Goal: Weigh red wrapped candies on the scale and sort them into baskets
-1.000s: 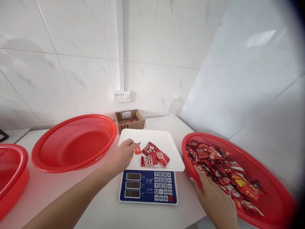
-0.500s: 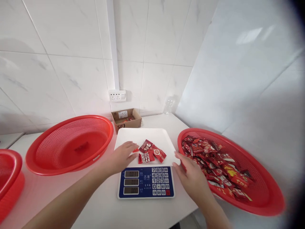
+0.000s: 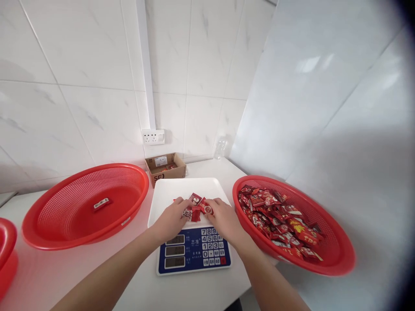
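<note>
Several small red snack packets (image 3: 196,214) lie bunched on the white pan of a digital scale (image 3: 178,186). From the left, my left hand (image 3: 174,218) closes its fingers on the packets at that edge. On the other side, my right hand (image 3: 223,217) has its fingers and thumb round a red packet with a round pale label. Both hands rest low over the pan, and the fingers partly cover the packets. Below them is the scale's blue keypad panel (image 3: 194,250), its top display partly hidden by my left hand.
A red basket (image 3: 340,259) heaped with red packets stands at the right. On the left, another red basket (image 3: 45,233) holds one packet (image 3: 102,204). Part of a further red basket (image 3: 7,242) shows at the left edge. Behind are a cardboard box (image 3: 171,173) and a clear bottle (image 3: 220,148).
My right hand has left the pan's right edge and come inward to the packets. My left hand has closed in beside them. The view has shifted slightly, and the left basket's packet now shows its pale label.
</note>
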{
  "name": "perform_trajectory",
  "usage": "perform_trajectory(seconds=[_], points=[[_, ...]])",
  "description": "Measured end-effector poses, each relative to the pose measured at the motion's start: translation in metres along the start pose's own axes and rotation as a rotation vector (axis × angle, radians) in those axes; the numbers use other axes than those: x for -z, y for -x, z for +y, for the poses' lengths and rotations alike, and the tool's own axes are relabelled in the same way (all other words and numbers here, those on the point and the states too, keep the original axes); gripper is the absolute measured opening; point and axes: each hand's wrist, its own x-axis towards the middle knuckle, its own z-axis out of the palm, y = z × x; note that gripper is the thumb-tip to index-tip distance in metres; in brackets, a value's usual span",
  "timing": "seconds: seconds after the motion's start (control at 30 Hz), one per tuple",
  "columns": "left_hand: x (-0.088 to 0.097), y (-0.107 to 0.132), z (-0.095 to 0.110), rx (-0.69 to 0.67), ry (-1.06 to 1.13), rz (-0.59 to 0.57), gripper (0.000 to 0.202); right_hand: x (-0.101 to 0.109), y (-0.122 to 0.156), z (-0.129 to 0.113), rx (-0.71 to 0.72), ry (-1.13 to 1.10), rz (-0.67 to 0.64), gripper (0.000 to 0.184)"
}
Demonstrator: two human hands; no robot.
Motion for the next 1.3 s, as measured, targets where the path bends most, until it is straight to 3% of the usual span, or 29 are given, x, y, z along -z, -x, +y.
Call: perform_trajectory(seconds=[0.1,0.23,0.3,0.37,0.47,0.6,0.73,0.9,1.13,1.3], points=[[0.019,0.007,-0.011,0.061,-0.043,0.132,0.033,0.002,0.001,0.005,-0.03,-0.057,0.015,0.041],[0.065,0.028,-0.043,0.242,-0.172,0.333,0.036,0.007,0.002,0.017,-0.088,-0.131,0.057,0.047],[0.082,0.039,-0.06,0.335,-0.232,0.38,0.041,0.01,0.001,0.023,-0.104,-0.16,0.08,0.044],[0.088,0.046,-0.071,0.381,-0.281,0.39,0.044,0.011,0.0,0.027,-0.115,-0.18,0.103,0.04],[0.072,0.042,-0.068,0.314,-0.294,0.32,0.042,0.009,-0.005,0.028,-0.104,-0.165,0.118,0.038],[0.028,0.016,-0.043,0.118,-0.202,0.116,0.031,0.002,-0.01,0.018,-0.068,-0.113,0.118,0.037],[0.001,-0.009,-0.028,0.069,-0.141,0.024,0.026,-0.003,-0.006,-0.001,0.016,0.028,0.126,0.033],[-0.004,-0.017,-0.026,0.095,-0.05,0.025,0.013,-0.009,-0.003,-0.022,0.139,0.13,0.046,0.028],[-0.001,-0.004,-0.02,0.188,0.261,0.035,0.037,-0.015,-0.013,-0.027,0.084,-0.02,-0.026,0.028],[0.005,0.002,-0.007,0.203,0.562,-0.126,0.029,-0.012,-0.01,-0.036,0.156,-0.46,-0.031,0.028]])
